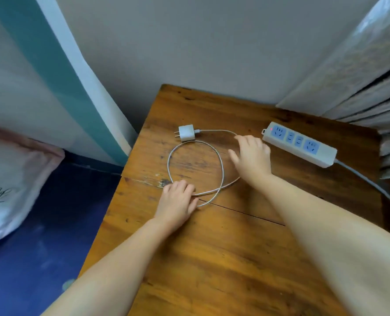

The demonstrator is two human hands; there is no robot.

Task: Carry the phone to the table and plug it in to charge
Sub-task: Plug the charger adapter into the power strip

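Note:
A white charger plug (186, 132) lies on the wooden table (212, 258), and its grey charging cable (221, 165) curls in a loop in front of it. My left hand (178, 201) lies palm down on the near part of the loop, fingers curled over the cable where its end runs under the thumb. My right hand (252, 156) hovers palm down with fingers spread over the right side of the loop, between the plug and the white power strip (300, 143). The strip has blue sockets and a red light lit. No phone is in view.
The power strip's grey cord (369, 183) runs off the table's right side. A patterned curtain (372, 76) hangs at the back right, a grey wall behind. Left of the table lies a bed with a dark blue sheet (41, 247) and a pale pillow (9, 179).

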